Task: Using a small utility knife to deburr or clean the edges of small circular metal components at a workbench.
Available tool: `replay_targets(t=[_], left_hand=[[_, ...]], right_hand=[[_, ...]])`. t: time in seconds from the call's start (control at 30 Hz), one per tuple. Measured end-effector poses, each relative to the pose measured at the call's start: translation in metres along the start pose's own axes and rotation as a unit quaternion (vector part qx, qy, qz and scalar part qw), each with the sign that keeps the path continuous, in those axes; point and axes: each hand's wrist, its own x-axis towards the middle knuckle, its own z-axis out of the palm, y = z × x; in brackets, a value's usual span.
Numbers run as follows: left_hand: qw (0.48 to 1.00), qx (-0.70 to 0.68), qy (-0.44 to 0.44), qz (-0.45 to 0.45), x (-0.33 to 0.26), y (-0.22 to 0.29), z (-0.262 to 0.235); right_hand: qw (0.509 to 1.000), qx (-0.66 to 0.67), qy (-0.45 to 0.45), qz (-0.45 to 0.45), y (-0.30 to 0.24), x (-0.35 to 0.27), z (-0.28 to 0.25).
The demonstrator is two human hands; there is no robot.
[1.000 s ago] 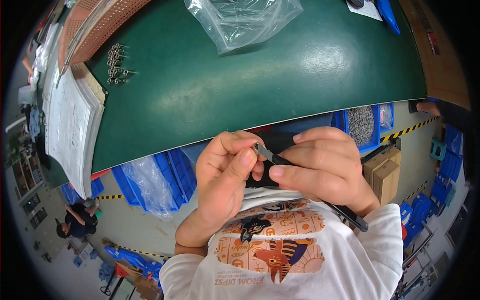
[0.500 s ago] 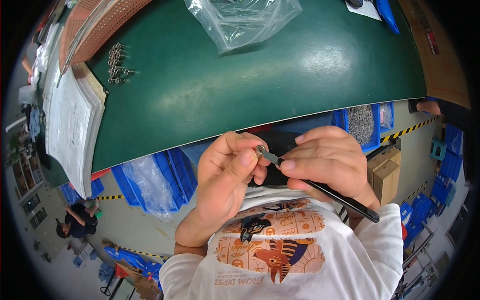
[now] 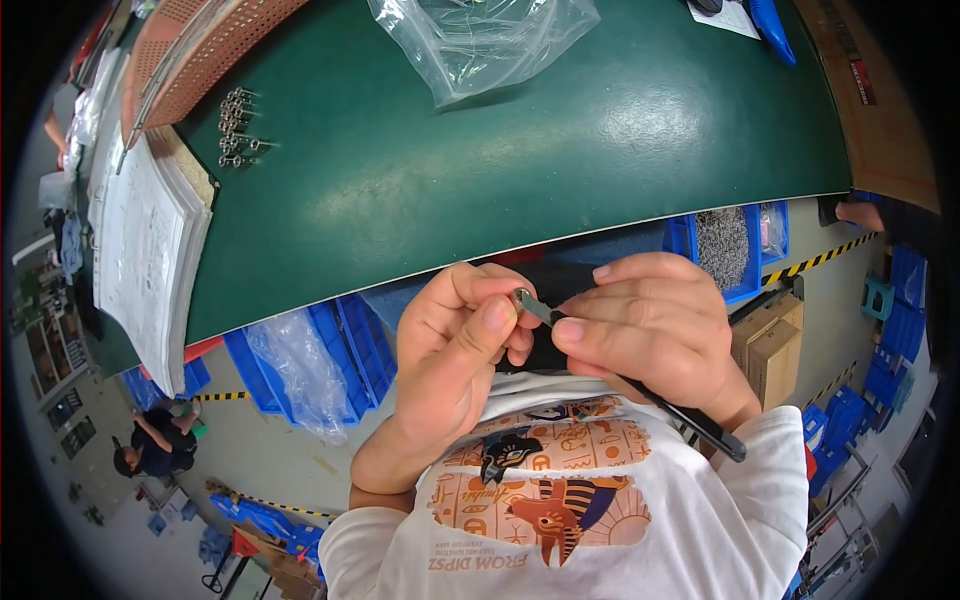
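Just off the bench (image 3: 450, 185), the left hand (image 3: 448, 350) pinches a small metal part (image 3: 521, 295) between its fingers; the right hand (image 3: 660, 335) has its fingers clamped on a black-handled tool (image 3: 690, 419). Lettering (image 3: 480, 564) crosses the white shirt (image 3: 690, 520); a red label (image 3: 863, 82) marks the carton (image 3: 905, 140).

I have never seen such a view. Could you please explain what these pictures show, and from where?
No machine works here, only a person. The camera sits on the person's head and looks down through a fisheye lens, so straight edges bend. The bare left hand pinches a small metal piece; the bare right hand holds a slim black-handled tool, its metal end at that piece. On the green table lie a clear plastic bag and, toward the left, small metal parts.
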Motion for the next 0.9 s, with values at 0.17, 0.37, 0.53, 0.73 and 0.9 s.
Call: replay_targets(t=[0.17,0.37,0.53,0.73,0.9], left_hand=[[1.0,0.0,0.008,-0.007,0.0,0.0014,0.0009],[1.0,-0.019,0.014,-0.02,-0.0021,0.0028,0.0027],[0.999,-0.017,0.014,-0.023,-0.0001,0.0018,0.0001],[1.0,-0.016,-0.017,-0.02,0.0004,0.0012,-0.0012],[0.999,-0.015,-0.008,-0.028,0.0006,0.0015,-0.0004]], right_hand=[[0.998,-0.05,0.011,-0.033,0.0004,0.0,0.0027],[0.994,-0.098,0.011,-0.055,0.0,-0.0009,0.0033],[0.999,0.046,-0.01,0.02,0.0003,0.0005,-0.0013],[0.998,0.06,-0.017,0.028,0.0016,0.0007,-0.0032],[1.0,0.015,-0.019,0.012,0.0003,0.0015,-0.0031]])
